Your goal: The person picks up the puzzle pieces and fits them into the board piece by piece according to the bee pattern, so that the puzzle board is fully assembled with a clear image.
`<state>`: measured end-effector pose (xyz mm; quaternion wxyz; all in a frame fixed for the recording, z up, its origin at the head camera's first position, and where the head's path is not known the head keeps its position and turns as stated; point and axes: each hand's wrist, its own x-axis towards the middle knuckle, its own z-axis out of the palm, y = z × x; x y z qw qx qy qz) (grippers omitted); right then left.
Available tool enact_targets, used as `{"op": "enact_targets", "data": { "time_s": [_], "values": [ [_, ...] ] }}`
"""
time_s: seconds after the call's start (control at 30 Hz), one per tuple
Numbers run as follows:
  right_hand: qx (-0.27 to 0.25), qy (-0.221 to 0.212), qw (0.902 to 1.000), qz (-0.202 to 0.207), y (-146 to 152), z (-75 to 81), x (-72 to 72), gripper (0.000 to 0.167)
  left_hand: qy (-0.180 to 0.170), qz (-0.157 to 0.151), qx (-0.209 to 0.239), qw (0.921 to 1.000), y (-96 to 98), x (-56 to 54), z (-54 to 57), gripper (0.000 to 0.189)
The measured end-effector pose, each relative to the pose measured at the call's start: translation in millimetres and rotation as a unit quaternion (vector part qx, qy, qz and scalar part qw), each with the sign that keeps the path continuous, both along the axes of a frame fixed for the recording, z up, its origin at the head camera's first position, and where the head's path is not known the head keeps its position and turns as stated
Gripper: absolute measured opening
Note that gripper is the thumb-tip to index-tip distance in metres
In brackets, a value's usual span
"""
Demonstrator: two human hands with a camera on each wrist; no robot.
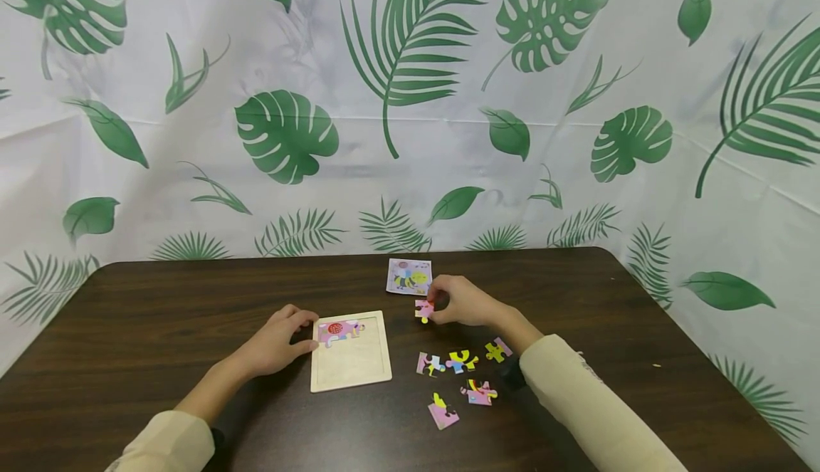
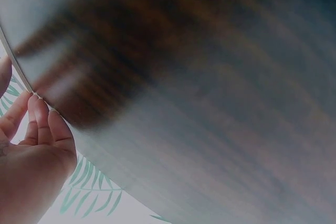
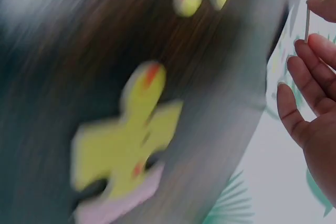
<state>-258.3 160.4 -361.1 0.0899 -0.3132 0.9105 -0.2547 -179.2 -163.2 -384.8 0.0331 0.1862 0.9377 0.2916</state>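
Observation:
In the head view a pink puzzle piece [image 1: 423, 310] is pinched between the thumb and fingers of my right hand [image 1: 466, 301], above the table; the right wrist view shows it edge-on as a thin strip [image 3: 308, 11]. My left hand [image 1: 279, 340] rests at the left edge of a square wooden puzzle tray [image 1: 352, 372], thumb and fingertips touching its rim. Joined pieces [image 1: 339, 331] with a red round shape lie along the tray's upper side. A picture card [image 1: 409, 277] showing a bee lies just behind my right hand.
Several loose pieces lie right of the tray, among them a yellow and pink one [image 1: 497, 349], one with a yellow tip [image 1: 443, 412] and a pink one [image 1: 480, 392]. The dark wooden table [image 1: 192, 301] ends at a white leaf-patterned cloth [image 1: 410, 173] behind it.

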Motion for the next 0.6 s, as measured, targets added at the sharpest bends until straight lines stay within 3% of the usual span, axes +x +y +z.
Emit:
{"op": "enact_targets", "data": {
  "time_s": [0.6],
  "values": [
    [0.006, 0.021, 0.9964, 0.082, -60, -3.0, 11.2, 0.017, 0.010, -0.006, -0.001, 0.9999, 0.0, -0.4, -1.0, 0.035]
  ]
}}
